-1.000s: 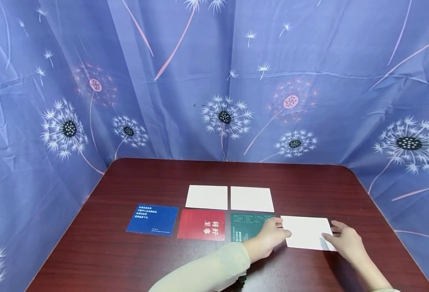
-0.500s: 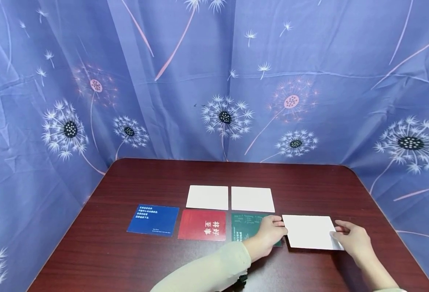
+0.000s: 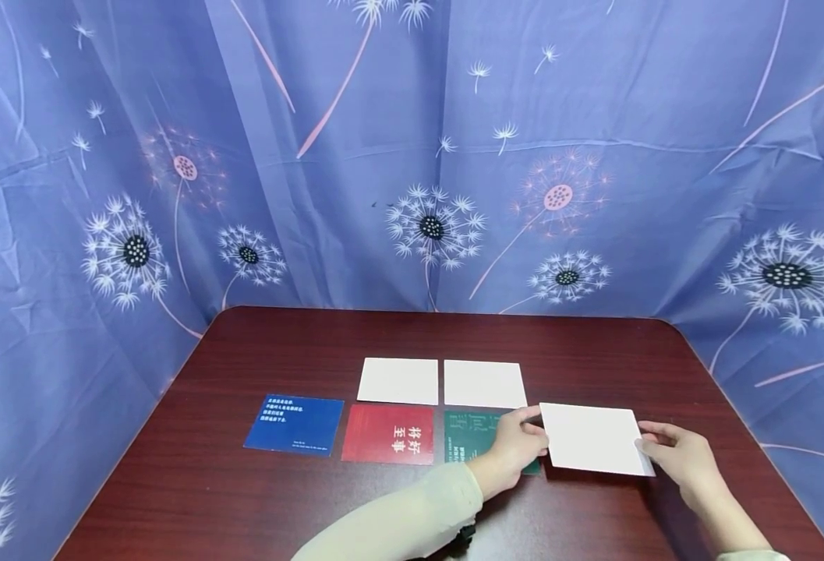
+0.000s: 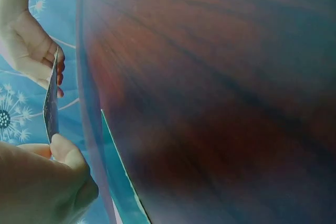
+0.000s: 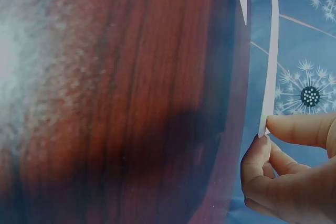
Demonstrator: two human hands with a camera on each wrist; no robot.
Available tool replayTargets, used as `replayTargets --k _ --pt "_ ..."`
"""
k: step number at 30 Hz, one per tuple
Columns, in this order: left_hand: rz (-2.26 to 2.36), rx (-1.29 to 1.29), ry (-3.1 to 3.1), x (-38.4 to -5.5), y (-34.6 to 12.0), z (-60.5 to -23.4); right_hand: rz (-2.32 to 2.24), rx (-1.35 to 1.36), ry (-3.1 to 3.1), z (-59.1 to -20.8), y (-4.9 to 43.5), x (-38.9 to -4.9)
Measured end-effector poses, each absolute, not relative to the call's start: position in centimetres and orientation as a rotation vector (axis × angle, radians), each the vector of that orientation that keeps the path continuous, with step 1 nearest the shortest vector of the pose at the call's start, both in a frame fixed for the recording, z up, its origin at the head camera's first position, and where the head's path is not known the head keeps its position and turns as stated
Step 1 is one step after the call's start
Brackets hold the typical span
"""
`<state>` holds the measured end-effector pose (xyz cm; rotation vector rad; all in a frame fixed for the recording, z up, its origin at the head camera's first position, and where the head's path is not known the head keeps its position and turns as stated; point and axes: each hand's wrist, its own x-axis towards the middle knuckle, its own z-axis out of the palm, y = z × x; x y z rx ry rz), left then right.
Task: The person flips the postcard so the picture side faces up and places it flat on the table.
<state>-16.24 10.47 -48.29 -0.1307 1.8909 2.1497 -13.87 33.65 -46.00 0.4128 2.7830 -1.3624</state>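
A card [image 3: 590, 438], its white side up, is held off the table between both hands. My left hand [image 3: 513, 450] pinches its left edge, and my right hand [image 3: 681, 461] pinches the right edge between thumb and fingers. In the left wrist view the card [image 4: 51, 100] appears almost edge-on, with a dark printed underside. The right wrist view shows its thin white edge [image 5: 270, 61] between thumb and fingertips. Below and beside my left hand lies a green printed card [image 3: 464, 444], partly covered by that hand.
Left of the green card lie a red card [image 3: 388, 433] and a blue card [image 3: 295, 423]. Behind them are two white cards, one on the left [image 3: 397, 380] and one on the right [image 3: 484, 382]. All lie flat on the dark red-brown table [image 3: 229, 506]. A dandelion-print curtain [image 3: 341, 171] hangs behind.
The white card has risen off the table in both hands and shifted slightly right, its far edge lifting. Both hands moved with it. The other cards have stayed put.
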Motion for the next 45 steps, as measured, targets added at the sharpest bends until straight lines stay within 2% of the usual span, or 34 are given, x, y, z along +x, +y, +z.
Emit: replayTargets --k 12,26,39,45 --pt "2.213 -0.158 1.866 -16.7 10.6 -48.1 -1.558 0.445 2.718 -45.7 33.7 -13.8" --pt "2.245 -0.132 1.95 -16.9 10.5 -47.7 -2.264 0.359 2.332 -46.1 34.2 -13.6" --pt "2.283 -0.15 1.89 -17.2 10.2 -47.4 -2.54 0.051 2.127 -46.8 34.3 -13.5" --pt "2.252 -0.181 1.922 -17.1 10.2 -47.5 -2.47 0.217 2.154 -46.2 34.3 -13.3"
